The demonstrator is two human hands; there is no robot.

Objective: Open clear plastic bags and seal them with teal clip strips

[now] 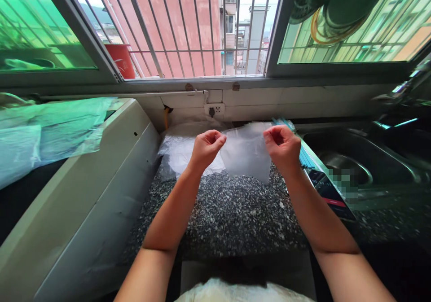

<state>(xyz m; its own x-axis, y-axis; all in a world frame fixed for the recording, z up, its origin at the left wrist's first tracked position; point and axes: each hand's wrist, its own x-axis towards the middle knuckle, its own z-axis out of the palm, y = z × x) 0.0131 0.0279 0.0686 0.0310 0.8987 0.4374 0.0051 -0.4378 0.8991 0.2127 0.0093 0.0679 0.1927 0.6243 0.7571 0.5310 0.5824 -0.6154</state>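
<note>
A translucent plastic bag hangs stretched between my two hands above the speckled countertop. My left hand pinches its upper left corner between thumb and fingers. At the upper right corner, my right hand is closed on the bag in the same way. The lower edge of the bag dangles free. Behind and to the left of it lies a pile of crumpled clear plastic bags on the counter, partly hidden by my left hand.
A sink with a faucet lies to the right. Beside it are a phone-like screen and a bundle of blue sticks. On the left stands a white appliance topped with green plastic sheeting. A wall socket sits below the barred window.
</note>
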